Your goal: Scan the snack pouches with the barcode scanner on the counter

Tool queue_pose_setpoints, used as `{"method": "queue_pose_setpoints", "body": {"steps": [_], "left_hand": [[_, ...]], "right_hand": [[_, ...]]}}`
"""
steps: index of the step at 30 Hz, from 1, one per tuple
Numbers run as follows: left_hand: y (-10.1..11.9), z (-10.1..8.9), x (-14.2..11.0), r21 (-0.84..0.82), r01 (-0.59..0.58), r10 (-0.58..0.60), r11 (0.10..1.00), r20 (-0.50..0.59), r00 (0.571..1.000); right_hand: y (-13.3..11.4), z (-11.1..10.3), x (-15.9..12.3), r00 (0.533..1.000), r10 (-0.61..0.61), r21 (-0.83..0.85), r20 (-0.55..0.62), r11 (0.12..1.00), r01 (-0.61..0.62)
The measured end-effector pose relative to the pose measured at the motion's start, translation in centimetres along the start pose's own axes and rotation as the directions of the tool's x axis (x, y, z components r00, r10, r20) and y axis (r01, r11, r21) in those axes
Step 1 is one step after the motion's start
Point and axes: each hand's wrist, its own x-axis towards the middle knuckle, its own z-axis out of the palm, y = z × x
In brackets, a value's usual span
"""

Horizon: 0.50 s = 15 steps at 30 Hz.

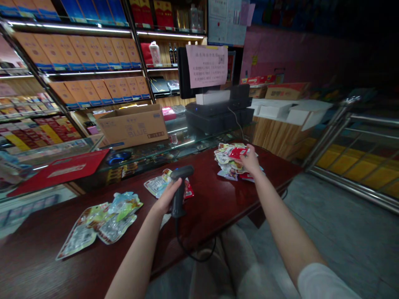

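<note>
My left hand (171, 195) is wrapped round the grip of a black handheld barcode scanner (178, 199), its head tilted up over the dark red tabletop. A cable hangs from the scanner's base. Just behind it lie a few snack packets (157, 184), one of them red. At the right, my right hand (250, 161) grips a red snack packet (238, 152) on top of a heap of shiny packets (229, 171). Further left on the table, another pile of clear and green packets (107, 218) lies flat.
Behind the wooden table (212, 207) runs a glass counter with a cardboard box (134, 126), a red sheet (65, 172) and a monitor bearing a pink notice (207, 66). A metal railing (352, 174) stands at the right. Shelves of orange boxes (77, 52) line the back.
</note>
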Motion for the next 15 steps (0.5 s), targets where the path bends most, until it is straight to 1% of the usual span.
{"method": "queue_pose_setpoints", "body": {"steps": [1,2,3,4,6,8,9,10,11,13,15], "left_hand": [[0.1,0.0,0.0,0.001,0.000,0.000,1.000,-0.003,1.000],[0.1,-0.1,0.0,0.001,-0.003,0.003,1.000,-0.007,1.000],[0.2,-0.2,0.0,-0.002,-0.009,0.008,1.000,-0.011,1.000],[0.3,-0.3,0.0,-0.005,-0.015,0.014,1.000,-0.018,1.000],[0.5,-0.5,0.1,-0.012,-0.025,0.025,1.000,-0.038,0.999],[0.6,-0.6,0.1,-0.015,-0.028,0.027,0.999,-0.057,0.998],[0.7,-0.6,0.1,-0.011,-0.029,0.028,1.000,-0.062,0.998],[0.7,-0.6,0.0,-0.007,-0.032,0.031,0.999,-0.063,0.998],[0.8,-0.6,0.0,-0.003,-0.037,0.036,0.999,-0.061,0.997],[1.0,-0.6,-0.1,-0.008,-0.048,0.048,0.999,-0.057,0.997],[1.3,-0.8,-0.2,-0.027,-0.060,0.059,0.998,-0.061,0.996]], "right_hand": [[-0.2,-0.3,0.5,0.998,-0.055,-0.169,-0.031,0.984,0.049],[-0.5,-0.5,1.0,0.993,-0.104,-0.345,-0.048,0.935,0.081],[-0.8,-0.8,1.4,0.989,-0.137,-0.500,-0.048,0.861,0.095],[-1.0,-1.0,1.7,0.988,-0.153,-0.616,-0.029,0.781,0.103],[-1.3,-1.2,2.0,0.990,-0.139,-0.779,0.001,0.621,0.088],[-1.2,-1.4,1.9,0.991,-0.132,-0.878,0.015,0.473,0.077],[-1.0,-1.5,1.8,0.989,-0.148,-0.904,0.020,0.419,0.082],[-0.9,-1.6,1.7,0.984,-0.176,-0.918,0.024,0.386,0.091],[-0.7,-1.7,1.5,0.979,-0.204,-0.923,0.024,0.372,0.101],[-0.6,-1.8,1.0,0.969,-0.244,-0.916,0.024,0.383,0.119],[-0.7,-1.5,0.2,0.957,-0.288,-0.897,0.027,0.415,0.150]]}}
